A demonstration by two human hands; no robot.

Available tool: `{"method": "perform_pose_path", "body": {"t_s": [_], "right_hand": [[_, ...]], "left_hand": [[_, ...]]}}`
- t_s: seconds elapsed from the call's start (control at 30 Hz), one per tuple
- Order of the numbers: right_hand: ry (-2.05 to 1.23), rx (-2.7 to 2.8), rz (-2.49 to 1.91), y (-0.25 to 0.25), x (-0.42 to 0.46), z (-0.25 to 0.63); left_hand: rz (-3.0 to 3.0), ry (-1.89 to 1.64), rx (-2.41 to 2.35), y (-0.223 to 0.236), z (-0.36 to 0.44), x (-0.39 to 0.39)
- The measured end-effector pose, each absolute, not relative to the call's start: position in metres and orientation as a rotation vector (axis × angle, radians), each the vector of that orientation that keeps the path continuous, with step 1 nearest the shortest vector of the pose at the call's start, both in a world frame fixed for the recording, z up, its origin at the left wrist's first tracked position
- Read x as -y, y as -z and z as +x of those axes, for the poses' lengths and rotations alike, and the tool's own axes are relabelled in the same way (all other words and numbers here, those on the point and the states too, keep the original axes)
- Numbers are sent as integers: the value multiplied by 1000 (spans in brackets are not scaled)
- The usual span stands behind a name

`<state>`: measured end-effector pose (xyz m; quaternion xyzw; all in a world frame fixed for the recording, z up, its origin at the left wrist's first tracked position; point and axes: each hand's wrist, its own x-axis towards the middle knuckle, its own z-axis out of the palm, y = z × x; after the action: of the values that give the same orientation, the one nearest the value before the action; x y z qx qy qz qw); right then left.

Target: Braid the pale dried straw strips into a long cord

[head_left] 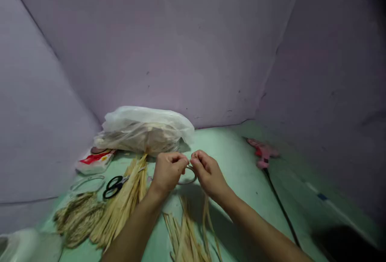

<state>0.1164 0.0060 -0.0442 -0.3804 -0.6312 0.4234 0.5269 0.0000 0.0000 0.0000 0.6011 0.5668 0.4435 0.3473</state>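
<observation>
My left hand (167, 171) and my right hand (208, 173) meet above the green floor, both pinched on a thin round ring (187, 180) that hangs between them. The fingers of both hands are curled at the ring's top edge. Below my hands lie loose dry straw strips (187, 234). A thicker bundle of straw strips (123, 205) lies to the left of my left wrist.
A clear plastic bag (144, 129) of dry material sits by the wall. Black scissors (114, 185), a red and white packet (95, 160), woven straw pieces (78, 217) and a clear ring (87, 183) lie left. A pink glue gun (263, 152) with a black cord (280, 205) lies right.
</observation>
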Motion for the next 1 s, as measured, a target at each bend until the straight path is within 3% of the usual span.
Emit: {"method": "perform_pose_path", "body": {"t_s": [0.27, 0.5, 0.63, 0.83, 1.0], "right_hand": [[-867, 1722, -671, 15, 18, 116], [-1310, 1276, -823, 24, 2, 117], [-1393, 1249, -819, 32, 0, 117], [-1384, 1223, -875, 33, 0, 118], [-1369, 1228, -895, 35, -2, 119]], "left_hand": [[1254, -1432, -1685, 13, -21, -18], [1618, -1747, -2117, -45, -99, 0], [1612, -1384, -2562, -40, -150, -4], [1573, -427, -2857, 5, -164, -30], [1530, -417, -2669, 43, -158, -47]]}}
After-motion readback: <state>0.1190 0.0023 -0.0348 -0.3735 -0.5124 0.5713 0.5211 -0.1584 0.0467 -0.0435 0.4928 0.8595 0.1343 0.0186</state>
